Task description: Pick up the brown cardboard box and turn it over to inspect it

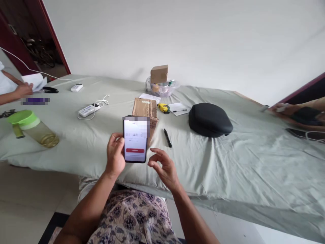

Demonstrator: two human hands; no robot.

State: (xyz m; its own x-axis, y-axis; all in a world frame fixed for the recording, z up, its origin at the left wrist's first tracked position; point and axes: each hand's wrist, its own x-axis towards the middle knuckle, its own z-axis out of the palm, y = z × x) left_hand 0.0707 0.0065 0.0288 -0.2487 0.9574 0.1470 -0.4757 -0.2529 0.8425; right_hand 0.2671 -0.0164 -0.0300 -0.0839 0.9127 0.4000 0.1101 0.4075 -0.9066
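Note:
A smartphone (135,144) with a lit screen is upright in my left hand (115,154), its fingers around the left side. A red bar shows low on the screen. My right hand (164,166) hovers just right of the phone, thumb and forefinger apart, with nothing between them. Behind the phone, partly covered by it, lies a brown cardboard box (144,105) on the cloth. To the right of the box is a black pen (168,138).
Along the cloth-covered table (243,162) are a black case (210,120), a yellow tape measure (164,107), a white power strip (88,110) and a green-lidded bottle (38,130). A small box (159,74) tops a clear bowl. Other people's hands (24,89) show at left and right.

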